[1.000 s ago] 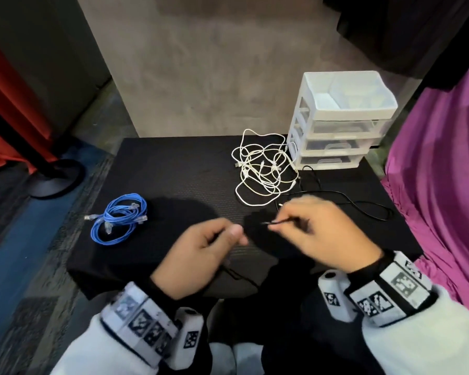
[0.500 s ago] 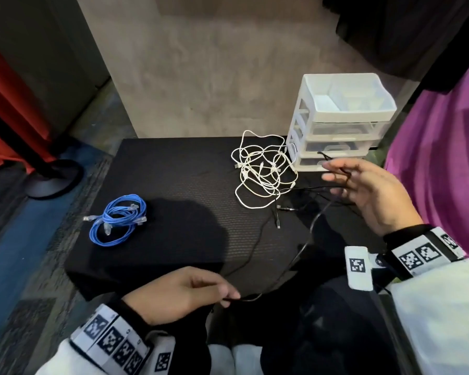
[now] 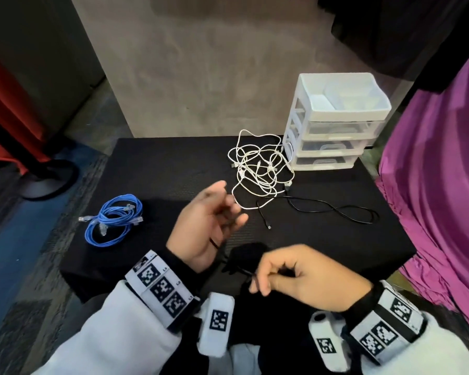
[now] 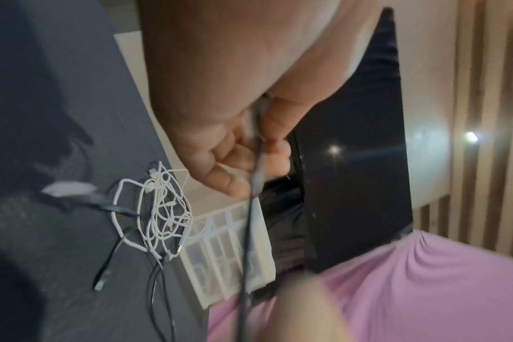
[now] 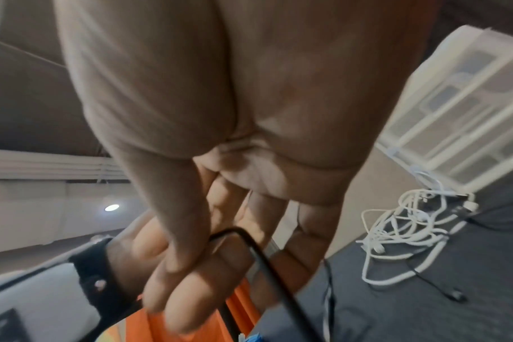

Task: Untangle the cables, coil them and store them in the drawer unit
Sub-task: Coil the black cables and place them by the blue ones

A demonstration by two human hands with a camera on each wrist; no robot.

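A thin black cable (image 3: pixel 333 209) lies in loops on the black table (image 3: pixel 160 171), and its near part runs to both hands. My left hand (image 3: pixel 228 209) is raised palm-up over the table middle with fingers curled; the black cable (image 4: pixel 256 162) passes through its grip. At the front edge, my right hand (image 3: pixel 255 282) pinches the same black cable (image 5: pixel 249 240) between thumb and fingers. A tangle of white cables (image 3: pixel 260 171) lies at the back, touching the white drawer unit (image 3: pixel 333 125). A coiled blue cable (image 3: pixel 114 220) rests at the left.
The drawer unit's three clear drawers are closed and its top tray is open. A purple cloth (image 3: pixel 439 185) hangs along the table's right side. A round stand base (image 3: pixel 46 180) sits on the floor at the left. Bare tabletop shows between the blue coil and the white tangle.
My right hand has come back from beside the drawer unit to the front edge. My left hand has risen from the front edge and turned palm-up. The stretched black cable now lies slack.
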